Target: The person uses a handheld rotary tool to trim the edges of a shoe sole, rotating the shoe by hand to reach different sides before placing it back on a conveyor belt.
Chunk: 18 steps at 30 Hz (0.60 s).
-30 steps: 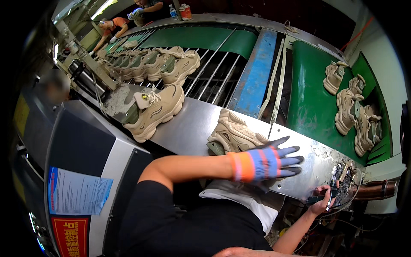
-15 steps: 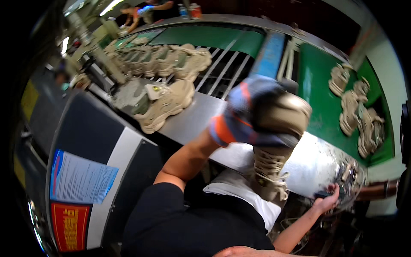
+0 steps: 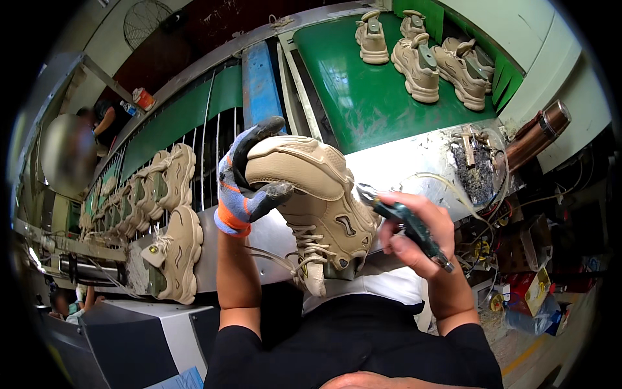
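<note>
Here's the beige sneaker (image 3: 317, 185), dead centre of the clock above the counter (image 3: 408, 159), toe aimed at ten. My gloved left hand (image 3: 236, 185) wraps that toe; my bare right hand (image 3: 431, 227) clutches a green-bodied tool (image 3: 409, 225) at three o'clock. Looks light, I'd say: soft upper, stiffer sole. That rounded toe seems the firm hold; loose laces (image 3: 312, 246) would slip.

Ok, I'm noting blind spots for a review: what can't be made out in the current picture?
- Head view: the held shoe's far side, hidden by its own body.
- Head view: parts of the green-handled tool, covered by the right hand.
- Head view: the rest of the blue sheet, cut off by the lower edge.
- Head view: much of the shoe row, overlapped by nearer shoes.
</note>
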### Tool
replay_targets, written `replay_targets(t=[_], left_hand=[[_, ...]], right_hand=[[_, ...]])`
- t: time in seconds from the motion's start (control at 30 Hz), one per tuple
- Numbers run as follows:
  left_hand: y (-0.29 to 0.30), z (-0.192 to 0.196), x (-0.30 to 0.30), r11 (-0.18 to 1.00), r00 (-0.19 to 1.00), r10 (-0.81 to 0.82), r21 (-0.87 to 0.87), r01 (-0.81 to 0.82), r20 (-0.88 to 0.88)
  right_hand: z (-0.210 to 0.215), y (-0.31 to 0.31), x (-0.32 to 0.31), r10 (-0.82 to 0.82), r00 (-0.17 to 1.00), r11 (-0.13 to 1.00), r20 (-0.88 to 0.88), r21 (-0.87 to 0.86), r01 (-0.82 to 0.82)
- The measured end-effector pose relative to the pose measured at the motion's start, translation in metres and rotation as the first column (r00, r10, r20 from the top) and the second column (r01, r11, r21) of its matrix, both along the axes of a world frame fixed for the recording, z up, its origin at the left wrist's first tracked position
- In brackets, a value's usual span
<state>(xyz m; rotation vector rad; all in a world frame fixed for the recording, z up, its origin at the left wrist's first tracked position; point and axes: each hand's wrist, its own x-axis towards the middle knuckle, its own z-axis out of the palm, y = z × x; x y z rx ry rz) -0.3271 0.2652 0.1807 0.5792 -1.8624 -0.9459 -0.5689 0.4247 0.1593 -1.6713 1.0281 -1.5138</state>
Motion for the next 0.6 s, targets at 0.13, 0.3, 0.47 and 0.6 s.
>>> replay_targets(t=[0.13,0.3,0.47,0.6], left_hand=[[0.002,0.010,-0.009,0.999,0.998,-0.003,0.050,0.000,0.071],[-0.020,0.003,-0.002,0.997,0.997,-0.070,0.016,0.070,0.037],[-0.034,-0.005,-0.002,0.993,0.993,-0.118,0.018,0.118,-0.014],[-0.038,-0.009,-0.003,0.996,0.996,-0.093,0.010,0.093,-0.004]], right_hand=[[0.035,-0.046,0.020,0.003,0.994,0.966,-0.114,-0.257,-0.033],[0.020,-0.064,0.016,0.116,0.993,0.991,-0.011,-0.067,-0.117],[-0.021,-0.051,0.016,0.104,0.978,0.994,0.180,-0.050,-0.097],[-0.058,-0.040,0.011,0.081,0.984,0.993,0.156,-0.103,-0.066]])
